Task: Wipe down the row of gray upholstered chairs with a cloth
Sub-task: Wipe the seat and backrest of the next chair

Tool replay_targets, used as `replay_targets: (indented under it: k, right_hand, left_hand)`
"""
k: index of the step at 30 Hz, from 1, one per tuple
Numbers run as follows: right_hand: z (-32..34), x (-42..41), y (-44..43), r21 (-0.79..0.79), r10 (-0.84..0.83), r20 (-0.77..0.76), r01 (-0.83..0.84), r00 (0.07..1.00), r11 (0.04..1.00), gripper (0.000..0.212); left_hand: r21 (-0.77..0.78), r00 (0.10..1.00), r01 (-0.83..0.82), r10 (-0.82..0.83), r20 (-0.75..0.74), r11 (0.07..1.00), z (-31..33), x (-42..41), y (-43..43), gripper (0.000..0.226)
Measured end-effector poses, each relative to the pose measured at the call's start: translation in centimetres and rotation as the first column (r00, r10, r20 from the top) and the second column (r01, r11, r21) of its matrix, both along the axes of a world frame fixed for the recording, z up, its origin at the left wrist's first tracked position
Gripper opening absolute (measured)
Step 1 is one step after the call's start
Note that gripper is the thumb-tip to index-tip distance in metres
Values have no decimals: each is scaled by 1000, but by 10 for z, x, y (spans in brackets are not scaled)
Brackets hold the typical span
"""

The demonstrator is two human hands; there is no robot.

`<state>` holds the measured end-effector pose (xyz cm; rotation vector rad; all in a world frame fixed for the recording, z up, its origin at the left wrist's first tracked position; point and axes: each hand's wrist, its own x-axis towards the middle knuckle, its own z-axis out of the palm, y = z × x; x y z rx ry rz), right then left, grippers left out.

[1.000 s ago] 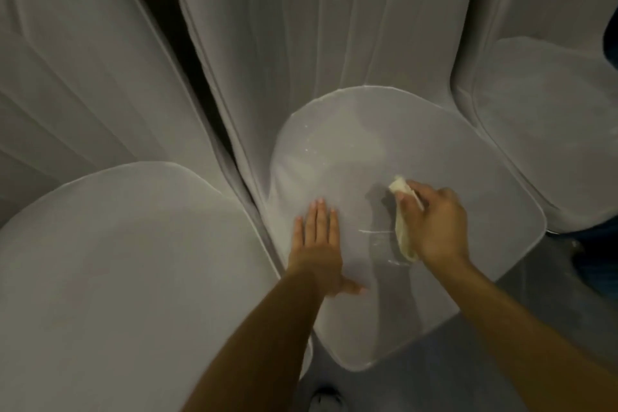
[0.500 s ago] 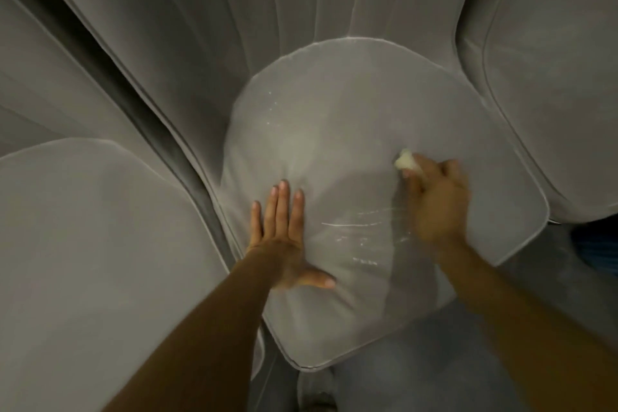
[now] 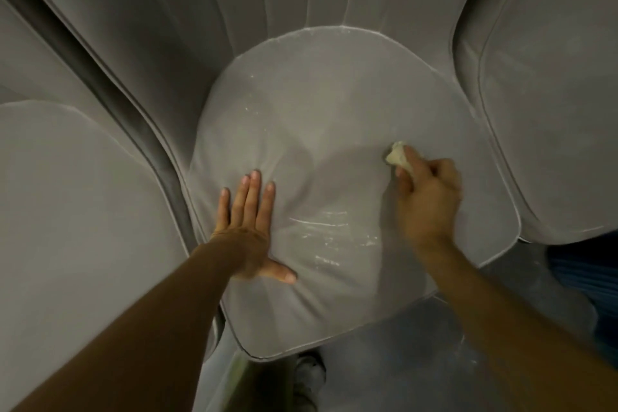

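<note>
Midway along a row of gray upholstered chairs, a person leans over the middle seat [image 3: 317, 104] with both hands on the job. The left hand [image 3: 247, 227] lies flat on the cushion's near left part. Its fingers are straight and close together, its thumb is splayed toward the front edge, and it presses the fabric into soft creases. The right hand [image 3: 429, 201] is curled round a small pale cloth [image 3: 398, 155]. A wad of the cloth pokes out of the fist on its far side, toward the ribbed backrest [image 3: 234, 17]. That hand is slightly blurred, so whether the cloth touches the cushion or rides just above it cannot be told for sure.

Faint white streaks [image 3: 329, 231] mark the seat between the two hands, running side to side across the cushion. They lie nearer the person than the cloth does, and inward of the right hand. The left hand is a shade closer to them, but the cloth is in the right. Reaching them looks to call for a short pull back and to the left.

The left seat [image 3: 83, 211] and the right seat [image 3: 551, 104] stand just beside the middle one. Below its front edge, the floor [image 3: 418, 368] and the toe of a shoe [image 3: 309, 375] show.
</note>
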<state>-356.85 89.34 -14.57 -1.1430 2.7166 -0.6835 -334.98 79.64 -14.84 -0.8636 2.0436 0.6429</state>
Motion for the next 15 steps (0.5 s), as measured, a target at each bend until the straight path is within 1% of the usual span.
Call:
replay_targets:
  k: [2,3,5,6,7,8,9,10,11,12,13,14,15]
  right_hand:
    - [-6,32,1,3,124,10,-124,992,992,36]
    - [-8,47,2,-31,185,34,-184,982,982,38]
    - [-4,60,3,-59,330,56,-326,943,943,35]
    - [-5,55,1,-77,389,38,-385,921,920,31]
    - [-3,44,-4,-92,392,56,-387,918,918,24]
    - [-3,27,-9,-116,344,51,-336,938,935,14]
    - [-3,6,-16,-117,261,-56,-266,964,957,7]
    - [-4,-17,-25,-123,175,-99,-187,980,975,10]
    - [-2,-40,-37,-116,153,-104,-165,983,979,5]
    - [0,-57,-47,-99,151,-61,-156,987,983,16]
    - [-3,-69,-55,-103,111,-22,-112,994,988,27]
    - [-5,-71,-65,-79,101,-57,-105,993,991,32]
    - [-10,-59,-73,-73,88,-29,-90,996,993,32]
  left_hand:
    - [8,1000,-4,4,1,1000,0,-1,0,141]
    - [11,1000,-7,7,-3,1000,1,-1,1,142]
    - [29,1000,-13,13,1,999,0,1,1,145]
    - [42,1000,-19,19,0,999,0,0,1,144]
    - [52,1000,-22,23,-4,998,1,0,0,142]
    - [56,1000,-22,22,-10,998,1,-1,-2,143]
    - [67,1000,-12,13,-12,998,1,-1,-3,146]
    - [82,1000,5,-4,-18,997,0,-1,-3,147]
    - [89,999,2,1,-39,996,-1,-1,-4,143]
    - [84,998,4,1,-60,996,-3,0,-4,140]
    - [78,997,-11,17,-78,997,-5,2,-3,141]
    - [21,992,-26,28,-123,999,-9,5,-2,145]
    - [-48,993,6,-12,-120,999,-12,9,-1,150]
